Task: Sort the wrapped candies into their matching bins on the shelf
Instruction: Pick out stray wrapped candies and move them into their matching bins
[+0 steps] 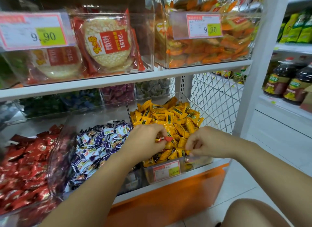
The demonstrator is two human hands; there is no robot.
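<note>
Three clear bins sit side by side on the low shelf. The right bin is heaped with yellow wrapped candies, the middle bin with purple-and-white candies, the left bin with red candies. My left hand hovers over the yellow pile and pinches a red wrapped candy. My right hand reaches into the same bin with curled fingers, its fingertips pinching a yellow wrapper near the front edge.
Behind the low bins stand smaller bins of green, blue, pink and pale candies. The upper shelf holds clear boxes of rice cakes and orange snack packs. A wire mesh side panel closes the shelf on the right. Bottles stand beyond.
</note>
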